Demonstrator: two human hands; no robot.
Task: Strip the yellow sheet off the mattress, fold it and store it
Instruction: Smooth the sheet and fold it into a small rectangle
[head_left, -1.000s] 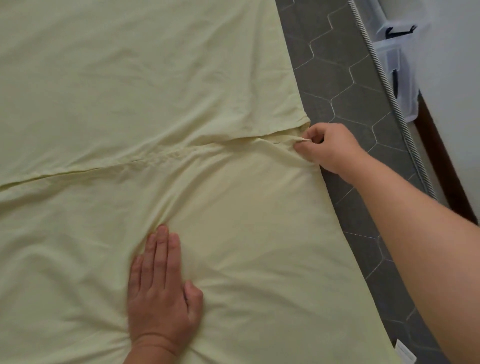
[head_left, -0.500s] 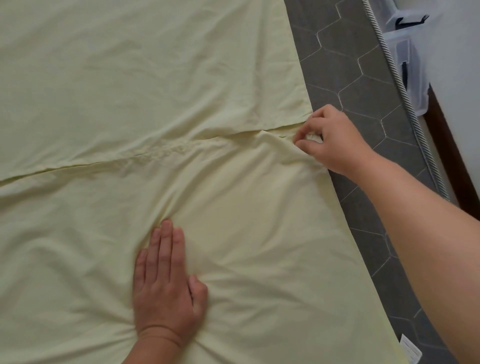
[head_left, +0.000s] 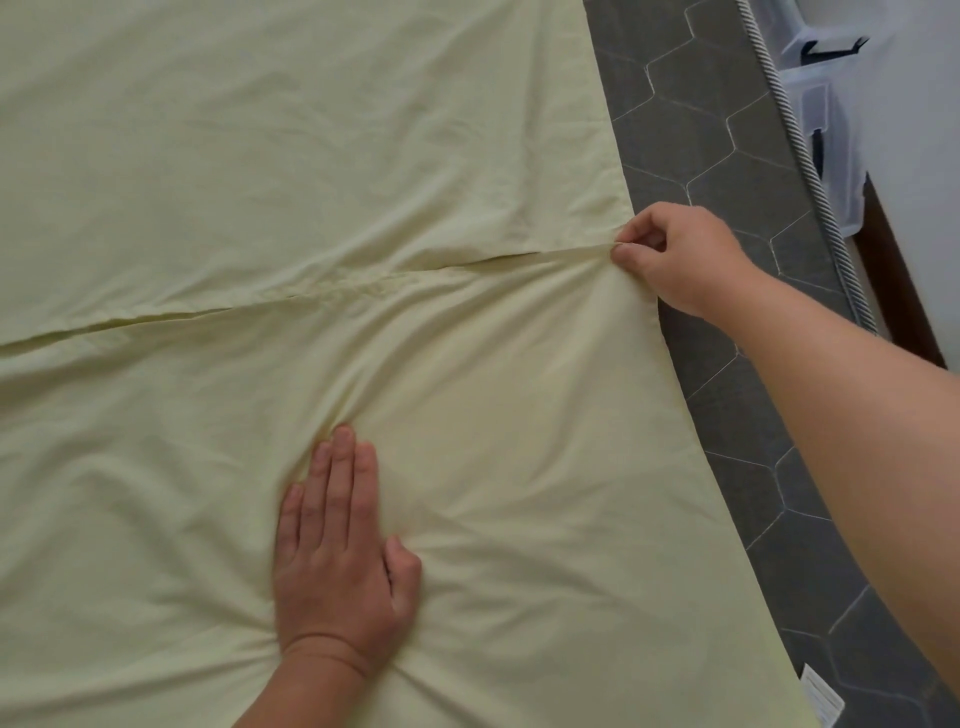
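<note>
Under the flat left hand (head_left: 340, 561), the yellow sheet (head_left: 260, 182) lies.

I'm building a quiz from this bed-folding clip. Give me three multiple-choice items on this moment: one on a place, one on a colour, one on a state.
1. Where does the left hand rest?
A. On the yellow sheet
B. On the grey mattress
C. On the plastic box

2. What colour is the bare mattress beside the sheet?
A. White
B. Dark grey
C. Blue

3. What is the right hand doing?
A. Lying flat and open
B. Hanging free of the sheet
C. Pinching the sheet's edge

Answers:
1 A: the palm and straight fingers lie flat on the sheet, with creases fanning out around them.
2 B: the strip to the right of the sheet is dark grey with hexagon stitching.
3 C: thumb and forefinger close on the fold's edge at the sheet's right border.
</note>
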